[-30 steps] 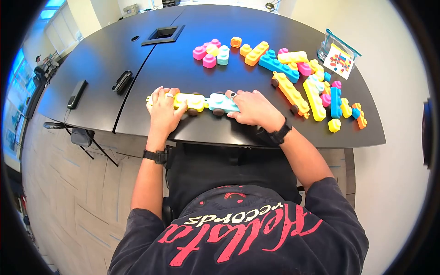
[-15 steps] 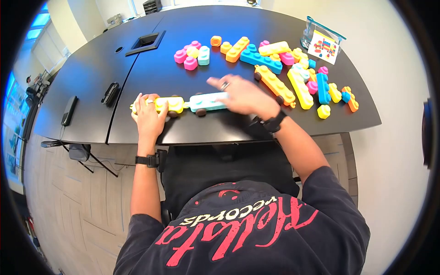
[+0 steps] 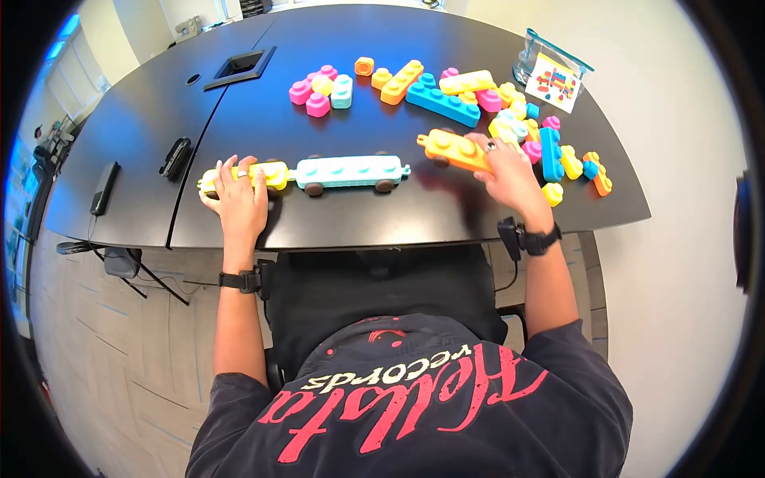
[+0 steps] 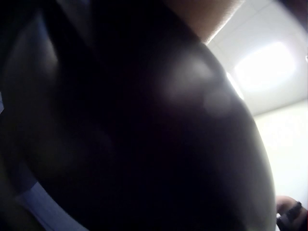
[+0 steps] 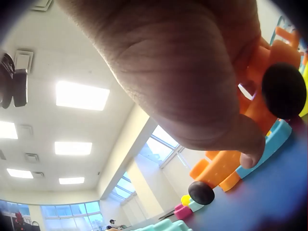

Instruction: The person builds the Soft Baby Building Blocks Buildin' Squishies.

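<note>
Black counter [image 3: 343, 223] is carrying a yellow car [image 3: 276, 174] and blue car [image 3: 347, 173], apparently coupled; left fingers [image 3: 228, 177] are gripping the yellow, right fingers [image 3: 482, 141] holding an orange car [image 3: 448, 148], not yet coupled.

Bare skin [image 4: 207, 17] is glimpsed beside a broad dark surface [image 4: 159, 134] — the fingers are hidden — with a ceiling light [image 4: 264, 67] and black-banded wrist [image 4: 289, 209] seen beyond.
</note>
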A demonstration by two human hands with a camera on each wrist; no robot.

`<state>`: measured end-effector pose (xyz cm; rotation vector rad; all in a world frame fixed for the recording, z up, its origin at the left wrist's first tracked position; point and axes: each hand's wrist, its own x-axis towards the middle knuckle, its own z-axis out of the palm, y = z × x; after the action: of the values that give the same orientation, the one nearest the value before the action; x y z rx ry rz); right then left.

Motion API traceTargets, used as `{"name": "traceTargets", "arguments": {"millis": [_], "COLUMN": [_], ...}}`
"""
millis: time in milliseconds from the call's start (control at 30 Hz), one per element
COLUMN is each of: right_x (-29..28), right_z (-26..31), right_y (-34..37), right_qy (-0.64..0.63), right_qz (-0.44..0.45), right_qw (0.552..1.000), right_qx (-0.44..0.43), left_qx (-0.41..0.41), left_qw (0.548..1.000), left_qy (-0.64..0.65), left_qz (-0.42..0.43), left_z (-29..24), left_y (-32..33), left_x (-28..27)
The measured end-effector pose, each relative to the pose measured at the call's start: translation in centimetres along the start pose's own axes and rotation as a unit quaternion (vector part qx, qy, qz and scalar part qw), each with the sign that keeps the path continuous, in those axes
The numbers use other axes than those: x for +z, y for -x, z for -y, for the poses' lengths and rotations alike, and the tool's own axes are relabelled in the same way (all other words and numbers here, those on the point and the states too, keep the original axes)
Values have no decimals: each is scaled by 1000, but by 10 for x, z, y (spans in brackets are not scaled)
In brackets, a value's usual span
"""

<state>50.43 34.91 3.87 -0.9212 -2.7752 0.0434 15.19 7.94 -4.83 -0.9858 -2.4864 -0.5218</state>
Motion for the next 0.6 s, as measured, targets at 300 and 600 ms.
{"name": "traceTargets", "arguments": {"millis": [300,600], "right_x": [3,6], "right_z": [9,13], "right_y": [18,9], "right_qy": [-19,37], "right_qz": [27,84], "right_qw": [999,996], "right_qx": [-16,-10], "left_qx": [-20,-20], "left_qw": [1000,998], "left_qy": [7,34], "left_qz": [23,43], "left_z": [-11,-12], "left_y": [-2,-4], "left_x": [-10,-11]}}
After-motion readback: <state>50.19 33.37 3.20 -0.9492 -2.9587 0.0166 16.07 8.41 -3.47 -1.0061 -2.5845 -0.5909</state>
